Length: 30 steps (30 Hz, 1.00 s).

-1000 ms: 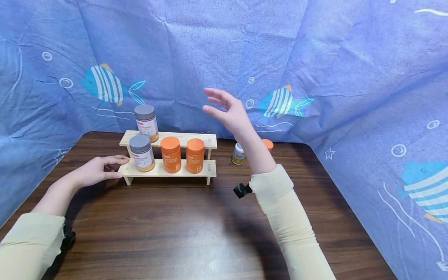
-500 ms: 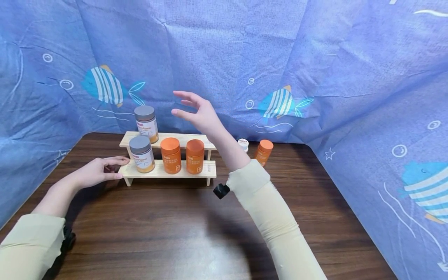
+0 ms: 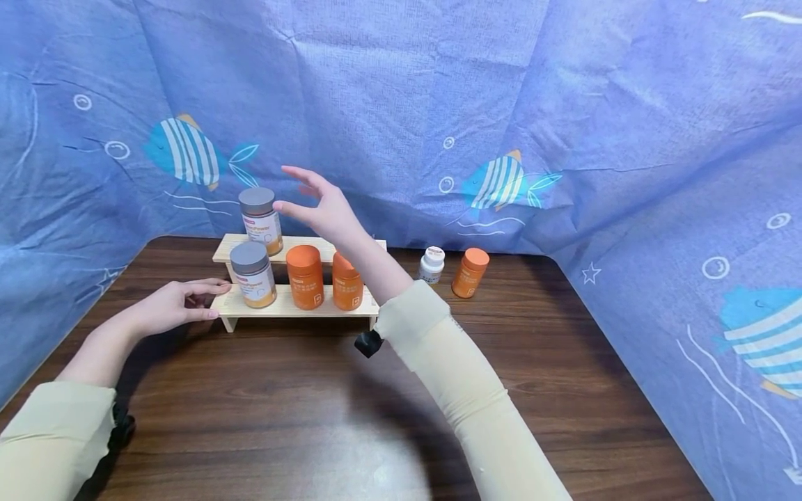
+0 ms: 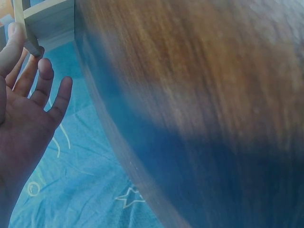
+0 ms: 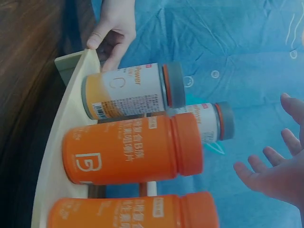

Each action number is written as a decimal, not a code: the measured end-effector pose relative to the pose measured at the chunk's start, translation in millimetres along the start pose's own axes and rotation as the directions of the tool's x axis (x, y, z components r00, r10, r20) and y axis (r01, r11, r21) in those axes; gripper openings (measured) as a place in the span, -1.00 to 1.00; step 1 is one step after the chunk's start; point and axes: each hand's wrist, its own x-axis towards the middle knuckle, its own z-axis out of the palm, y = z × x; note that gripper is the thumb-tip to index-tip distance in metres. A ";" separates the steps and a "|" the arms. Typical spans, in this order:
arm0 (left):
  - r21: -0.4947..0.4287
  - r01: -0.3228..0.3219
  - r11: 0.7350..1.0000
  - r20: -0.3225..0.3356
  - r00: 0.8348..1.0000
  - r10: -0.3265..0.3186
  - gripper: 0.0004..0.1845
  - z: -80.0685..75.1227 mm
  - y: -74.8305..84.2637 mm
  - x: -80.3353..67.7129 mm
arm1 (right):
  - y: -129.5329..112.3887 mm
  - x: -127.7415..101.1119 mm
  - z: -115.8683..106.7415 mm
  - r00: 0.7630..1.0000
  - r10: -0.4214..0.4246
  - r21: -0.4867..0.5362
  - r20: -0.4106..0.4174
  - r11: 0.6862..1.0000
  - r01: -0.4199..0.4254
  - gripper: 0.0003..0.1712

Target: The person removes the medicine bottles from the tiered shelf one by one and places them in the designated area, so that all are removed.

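Observation:
My left hand [image 3: 166, 306] grips the left end of a two-tier wooden rack [image 3: 283, 303], thumb at the front edge and fingers behind. In the right wrist view, that left hand [image 5: 118, 26] pinches the rack's end. My right hand [image 3: 326, 209] holds nothing. Its fingers are spread and slightly bent, just right of the grey-lidded supplement jar [image 3: 263, 228] on the upper tier. Along the lower tier stand a second grey-lidded jar [image 3: 253, 284] and two orange jars, one [image 3: 305, 282] in the middle and one [image 3: 347, 289] partly hidden by my right forearm.
On the dark wooden table [image 3: 301, 390], right of the rack, stand a small white bottle [image 3: 431, 264] and another orange jar [image 3: 470, 273]. A blue fish-patterned cloth [image 3: 388, 83] hangs close behind the table and along its sides.
My right hand has moved left above the rack, to beside the upper grey-lidded jar. The white bottle and the separate orange jar have come into view. My left hand stays on the rack.

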 end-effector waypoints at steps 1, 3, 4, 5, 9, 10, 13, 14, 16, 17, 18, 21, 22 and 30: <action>0.003 -0.002 1.000 0.000 1.000 0.002 -0.43 -0.4 -0.2 -0.1 | 1.8 1.6 2.4 1.000 0.010 0.008 -0.003 1.000 -0.010 -0.32; 0.007 -0.007 1.000 -0.002 1.000 0.007 -0.43 -1.0 -0.6 -0.1 | 6.2 4.7 7.1 1.000 0.024 0.017 -0.010 1.000 -0.024 -0.33; 0.010 -0.008 1.000 -0.002 1.000 0.009 -0.43 -1.2 -0.7 -0.1 | 8.5 6.2 9.5 0.999 0.029 0.022 -0.013 0.999 -0.029 -0.34; 0.009 -0.008 1.000 -0.002 1.000 0.008 -0.43 -1.4 -0.8 0.0 | 10.6 7.4 11.7 0.999 0.032 0.020 -0.016 0.999 -0.032 -0.34; 0.007 -0.006 1.000 0.000 1.000 0.006 -0.43 -1.5 -0.8 0.3 | 19.7 12.1 19.9 0.999 0.034 0.030 -0.013 0.999 -0.034 -0.35; 0.005 -0.002 1.000 0.002 1.000 0.002 -0.43 -1.4 -0.7 0.2 | 21.6 13.2 21.6 0.999 0.033 0.031 -0.012 0.999 -0.032 -0.34; -0.002 0.008 1.000 0.003 1.000 -0.008 -0.42 -0.8 -0.3 -0.1 | 26.8 16.5 25.8 0.999 0.038 0.032 -0.016 0.999 -0.037 -0.34; -0.002 0.009 1.000 0.005 1.000 -0.009 -0.42 -0.7 -0.1 0.0 | 28.1 17.4 26.9 0.999 0.038 0.028 -0.017 0.999 -0.038 -0.35; 0.001 0.012 1.000 0.008 1.000 -0.012 -0.42 -0.8 0.5 0.0 | 30.7 19.3 28.9 0.999 0.041 0.025 -0.018 0.999 -0.040 -0.36; 0.000 0.012 1.000 0.010 1.000 -0.012 -0.42 -0.9 0.8 0.2 | 32.0 20.3 29.9 0.999 0.038 0.020 -0.016 0.999 -0.038 -0.37; 0.001 0.010 1.000 0.012 1.000 -0.010 -0.42 -1.0 1.0 0.3 | 33.1 21.1 30.8 0.999 0.037 0.019 -0.013 0.999 -0.037 -0.37; -0.006 0.009 1.000 0.012 1.000 -0.008 -0.42 -1.1 1.5 0.0 | 35.9 23.1 33.5 0.999 0.032 0.019 0.021 0.999 -0.032 -0.39; -0.009 0.010 1.000 0.012 1.000 -0.010 -0.42 -1.0 1.4 -0.2 | 36.5 23.6 34.4 0.999 0.028 0.019 0.034 0.999 -0.029 -0.39; -0.009 0.017 1.000 0.017 1.000 -0.016 -0.42 -1.3 1.2 0.3 | 34.3 31.4 41.4 0.998 0.003 0.018 0.057 1.000 -0.004 -0.41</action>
